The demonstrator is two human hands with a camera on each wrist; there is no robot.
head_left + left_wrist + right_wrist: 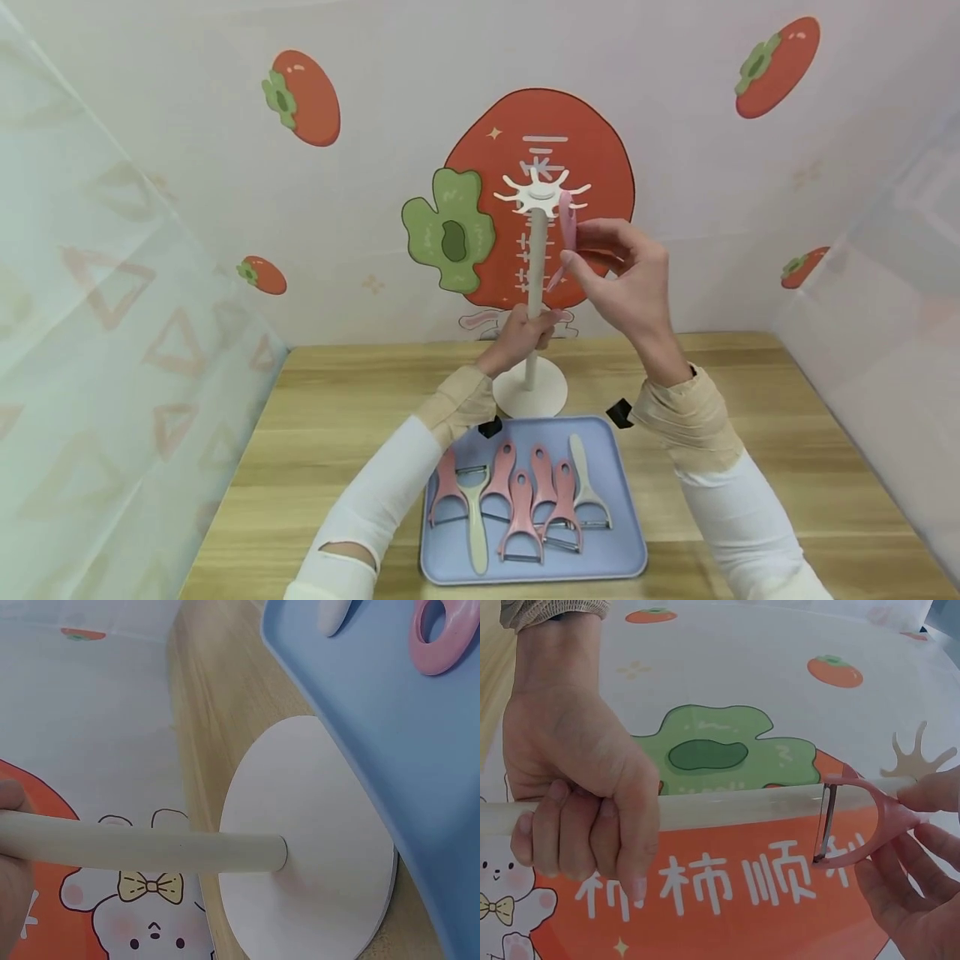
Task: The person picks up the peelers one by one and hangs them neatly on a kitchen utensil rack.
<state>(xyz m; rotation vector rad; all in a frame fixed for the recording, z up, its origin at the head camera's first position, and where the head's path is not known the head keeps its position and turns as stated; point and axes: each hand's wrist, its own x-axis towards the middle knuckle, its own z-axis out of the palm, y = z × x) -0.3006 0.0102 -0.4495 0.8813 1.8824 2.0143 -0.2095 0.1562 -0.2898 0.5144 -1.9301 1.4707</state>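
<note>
My left hand (521, 340) grips the pole (536, 258) of a white rack, fingers wrapped round it above the round base (322, 802). Spreading hooks form the rack's top (542, 197). Between thumb and fingers, my right hand (628, 279) pinches a pink peeler (885, 817). Its handle end points up beside the hooks, and the blade end hangs lower; whether the handle touches a hook I cannot tell. In front of the base lies a blue tray (592, 562) bearing several pink peelers (521, 500) and two pale ones, a cream peeler (476, 521) and a greyish-white peeler (580, 467).
The wooden table (337, 450) extends to both sides of the tray. Behind the rack stands a white backdrop (397, 75) printed with red persimmons. Pale panels, the left one (112, 333) with faint triangles, close in both sides.
</note>
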